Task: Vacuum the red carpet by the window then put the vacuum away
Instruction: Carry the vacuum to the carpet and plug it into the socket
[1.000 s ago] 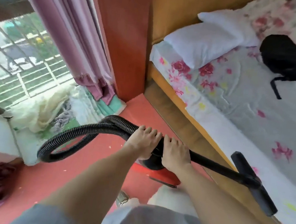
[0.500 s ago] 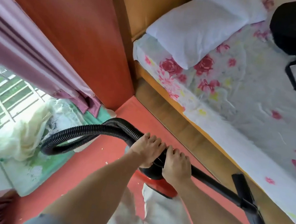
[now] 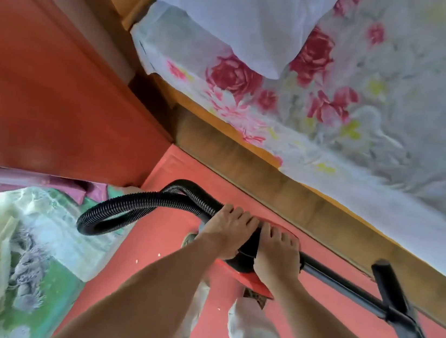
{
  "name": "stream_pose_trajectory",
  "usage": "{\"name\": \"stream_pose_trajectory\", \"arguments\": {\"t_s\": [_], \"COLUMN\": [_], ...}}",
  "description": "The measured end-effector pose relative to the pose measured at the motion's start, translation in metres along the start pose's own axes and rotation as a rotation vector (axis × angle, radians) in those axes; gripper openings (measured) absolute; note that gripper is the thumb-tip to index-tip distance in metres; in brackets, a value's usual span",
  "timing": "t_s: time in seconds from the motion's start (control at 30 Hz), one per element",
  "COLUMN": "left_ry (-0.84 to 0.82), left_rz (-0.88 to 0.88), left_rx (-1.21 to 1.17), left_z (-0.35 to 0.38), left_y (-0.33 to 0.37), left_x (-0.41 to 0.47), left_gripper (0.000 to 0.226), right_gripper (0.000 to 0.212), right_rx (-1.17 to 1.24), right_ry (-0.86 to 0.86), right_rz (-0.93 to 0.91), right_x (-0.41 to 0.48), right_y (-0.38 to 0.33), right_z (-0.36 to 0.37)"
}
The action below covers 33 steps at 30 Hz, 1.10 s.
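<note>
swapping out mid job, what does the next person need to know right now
The left hand grips the hose end; the right hand grips the wand beside it, both above the vacuum.
The head is near the bed frame.
A few specks show on the carpet, so vacuuming isn't finished.
Left: finish the carpet, then put the vacuum away.
</note>
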<state>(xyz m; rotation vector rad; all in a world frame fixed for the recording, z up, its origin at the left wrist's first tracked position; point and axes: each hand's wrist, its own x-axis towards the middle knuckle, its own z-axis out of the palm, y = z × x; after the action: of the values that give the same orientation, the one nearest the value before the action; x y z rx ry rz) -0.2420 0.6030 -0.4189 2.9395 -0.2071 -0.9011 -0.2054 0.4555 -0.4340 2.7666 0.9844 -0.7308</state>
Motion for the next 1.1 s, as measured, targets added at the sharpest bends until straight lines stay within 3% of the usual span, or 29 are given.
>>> {"name": "stream_pose_trajectory", "arguments": {"t_s": [0.37, 0.47, 0.53, 0.67, 0.87, 1.1], "left_ry": [0.157, 0.245, 0.289, 0.279, 0.233, 0.181], "left_rz": [0.059, 0.032, 0.004, -0.021, -0.047, -0.124], "left_rx": [0.028, 0.043, 0.053, 0.028, 0.046, 0.076], "left_z": [0.129, 0.151, 0.163, 0.177, 0.175, 0.166], "left_y": [-0.062, -0.071, -0.076, -0.076, -0.076, -0.068], "left_x": [0.161, 0.184, 0.193, 0.196, 0.198, 0.197], "left_gripper": [0.065, 0.046, 0.035, 0.05, 0.045, 0.051], "right_gripper": [0.052, 0.047, 0.041, 0.042, 0.066, 0.065], "right_rx": [0.037, 0.066, 0.094, 0.132, 0.185, 0.228], "right_ry": [0.109, 0.139, 0.185, 0.222, 0.085, 0.05], "right_rz": [0.097, 0.132, 0.142, 0.117, 0.105, 0.067], "right_x": [0.158, 0.185, 0.198, 0.202, 0.202, 0.204], "right_y": [0.022, 0.018, 0.014, 0.014, 0.015, 0.019], "right_z": [0.154, 0.18, 0.19, 0.199, 0.195, 0.195]}}
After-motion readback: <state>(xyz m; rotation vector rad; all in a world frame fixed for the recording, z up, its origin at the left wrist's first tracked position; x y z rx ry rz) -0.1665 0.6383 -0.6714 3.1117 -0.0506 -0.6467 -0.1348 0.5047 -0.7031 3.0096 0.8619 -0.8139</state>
